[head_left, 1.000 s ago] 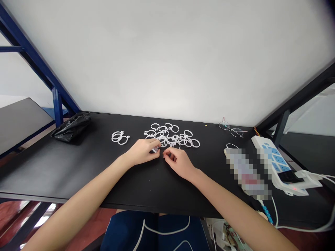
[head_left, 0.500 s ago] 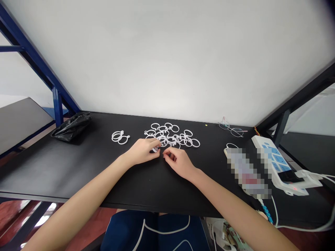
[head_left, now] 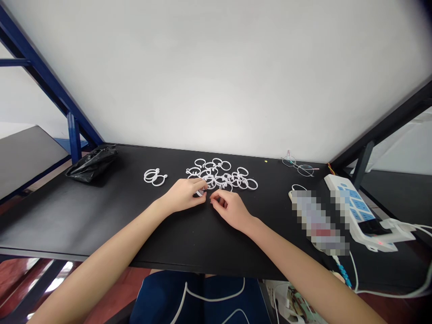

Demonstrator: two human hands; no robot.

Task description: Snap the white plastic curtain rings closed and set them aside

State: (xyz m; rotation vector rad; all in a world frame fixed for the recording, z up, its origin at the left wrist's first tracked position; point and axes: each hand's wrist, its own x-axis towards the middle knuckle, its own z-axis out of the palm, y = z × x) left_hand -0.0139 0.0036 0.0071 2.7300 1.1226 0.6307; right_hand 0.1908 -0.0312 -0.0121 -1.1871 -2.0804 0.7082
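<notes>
A white curtain ring (head_left: 200, 193) shows partly between the fingers of my left hand (head_left: 184, 194), which is closed around it. Most of that ring is hidden by the hand. Close by on the right, my right hand (head_left: 232, 209) has thumb and fingers pinched together; what they hold, if anything, is too small to make out. The two hands' fingertips are near each other but apart. Just behind them lies a loose pile of white curtain rings (head_left: 221, 181), with small eyelets on them. A few more rings (head_left: 158, 183) overlap to the left of my left hand.
The black table (head_left: 189, 238) carries a crumpled black plastic bag (head_left: 92, 164) at the left. Eyeglasses (head_left: 297, 165) lie at the back right. Nearer stand a blurred phone (head_left: 319, 222) on a cable and a white power strip (head_left: 357, 209) with plugs. A pale wall (head_left: 216, 81) rises behind.
</notes>
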